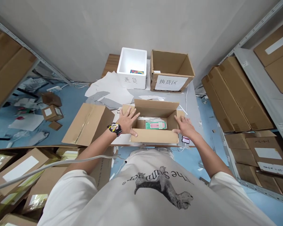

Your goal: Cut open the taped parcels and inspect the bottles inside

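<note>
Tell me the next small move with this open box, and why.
Probably fold the far flap of the cardboard box inward over the pink-and-green package: the flap stands open, the package lies inside, and the left hand and right hand rest on the box.

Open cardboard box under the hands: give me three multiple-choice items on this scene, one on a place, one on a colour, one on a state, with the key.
1. Where is the left hand?
A) On the floor
B) On the near left corner of the open cardboard box
C) On the shelving

2. What colours is the packet inside that box?
A) Pink and green
B) Black and yellow
C) White and blue

3. What state is the paper-labelled carton at the table's far end in?
A) Taped shut
B) Upside down
C) Open at the top

1: B, the fingers lie over the box's corner.
2: A, a pink panel sits on green.
3: C, its inside shows from above.
</note>
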Demonstrator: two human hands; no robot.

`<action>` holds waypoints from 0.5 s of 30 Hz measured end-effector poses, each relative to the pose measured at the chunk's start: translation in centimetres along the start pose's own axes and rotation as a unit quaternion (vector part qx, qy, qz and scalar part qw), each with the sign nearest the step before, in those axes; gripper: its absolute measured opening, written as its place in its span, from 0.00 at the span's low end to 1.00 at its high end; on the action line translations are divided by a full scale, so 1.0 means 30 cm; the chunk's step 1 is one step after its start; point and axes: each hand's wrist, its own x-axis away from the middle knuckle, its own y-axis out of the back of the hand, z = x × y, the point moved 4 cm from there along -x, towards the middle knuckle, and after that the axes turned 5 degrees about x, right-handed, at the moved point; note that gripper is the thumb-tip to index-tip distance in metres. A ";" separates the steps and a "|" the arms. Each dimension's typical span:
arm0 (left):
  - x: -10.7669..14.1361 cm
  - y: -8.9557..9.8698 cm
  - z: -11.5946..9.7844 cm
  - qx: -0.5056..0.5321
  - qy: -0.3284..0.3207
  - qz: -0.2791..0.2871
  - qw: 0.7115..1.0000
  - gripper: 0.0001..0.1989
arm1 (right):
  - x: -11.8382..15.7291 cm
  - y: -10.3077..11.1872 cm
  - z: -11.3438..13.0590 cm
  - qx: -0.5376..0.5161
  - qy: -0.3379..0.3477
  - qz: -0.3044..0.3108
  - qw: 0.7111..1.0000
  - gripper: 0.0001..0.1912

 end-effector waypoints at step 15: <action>-0.155 -0.089 0.103 0.106 -0.028 -0.066 0.992 0.47 | -0.163 -0.067 0.020 -0.036 0.034 -0.019 0.999 0.38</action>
